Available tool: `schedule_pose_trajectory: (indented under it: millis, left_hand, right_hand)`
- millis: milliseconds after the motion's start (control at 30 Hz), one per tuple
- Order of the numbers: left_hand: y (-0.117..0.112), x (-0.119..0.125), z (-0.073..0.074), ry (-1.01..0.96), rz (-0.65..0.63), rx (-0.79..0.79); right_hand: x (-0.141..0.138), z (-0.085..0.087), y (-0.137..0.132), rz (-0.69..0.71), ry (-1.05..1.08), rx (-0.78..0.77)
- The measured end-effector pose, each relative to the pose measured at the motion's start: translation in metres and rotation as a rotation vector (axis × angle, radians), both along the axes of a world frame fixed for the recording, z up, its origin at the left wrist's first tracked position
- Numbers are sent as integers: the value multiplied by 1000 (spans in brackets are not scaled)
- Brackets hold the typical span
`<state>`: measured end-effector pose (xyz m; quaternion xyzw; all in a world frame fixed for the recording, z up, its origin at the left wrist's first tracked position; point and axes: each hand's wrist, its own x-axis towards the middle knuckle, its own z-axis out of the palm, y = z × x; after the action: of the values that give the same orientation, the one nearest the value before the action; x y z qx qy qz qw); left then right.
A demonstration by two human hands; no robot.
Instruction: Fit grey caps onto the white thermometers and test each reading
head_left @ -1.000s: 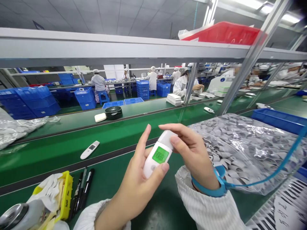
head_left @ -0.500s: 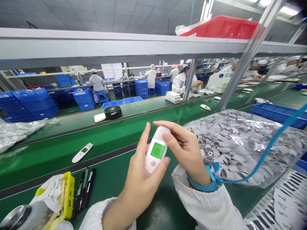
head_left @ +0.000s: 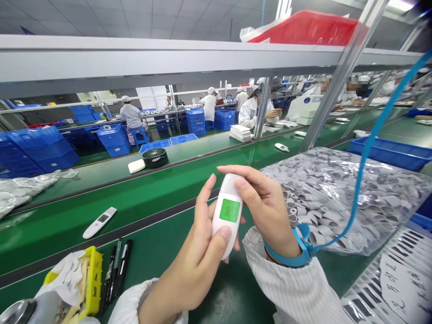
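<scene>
Since the earlier frame the white thermometer point(head_left: 228, 211) stands more upright at frame centre, left hand point(head_left: 199, 256) clasping its lower body, right hand point(head_left: 266, 209) pinching its top, so the green screen point(head_left: 230, 210) faces the person.

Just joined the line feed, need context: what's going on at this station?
A person holds a white thermometer in both hands over the green bench. The left hand grips its lower body, thumb on the front under the lit green screen; the right hand pinches the top end. A blue wrist strap is on the right wrist. Another thermometer lies on the belt, and a bag of small caps sits to the right. Other workers sit at lines behind.
</scene>
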<state>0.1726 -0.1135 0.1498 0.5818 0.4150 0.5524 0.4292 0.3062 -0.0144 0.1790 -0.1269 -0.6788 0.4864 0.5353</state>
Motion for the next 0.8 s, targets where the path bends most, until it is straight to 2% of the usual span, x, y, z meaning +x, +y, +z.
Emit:
schedule_pose_trajectory:
  millis: [67,200,400,567,800]
  left_hand:
    - [2,2,2,36,10,-50]
    - [6,3,6,277,134,-105]
    - [9,7,9,393,273,-153]
    - [8,9,13,414,307,-117]
    - [8,9,15,461,348,-82]
  right_hand:
    - [0,1,2,-58,-17,29]
    - [-1,2,3,-185,-54,111]
    - [-4,-1,4,-123,-62,91]
    - [-7,-5,6,-104,-36,90]
    - [-8,1,3,-126,-79,75]
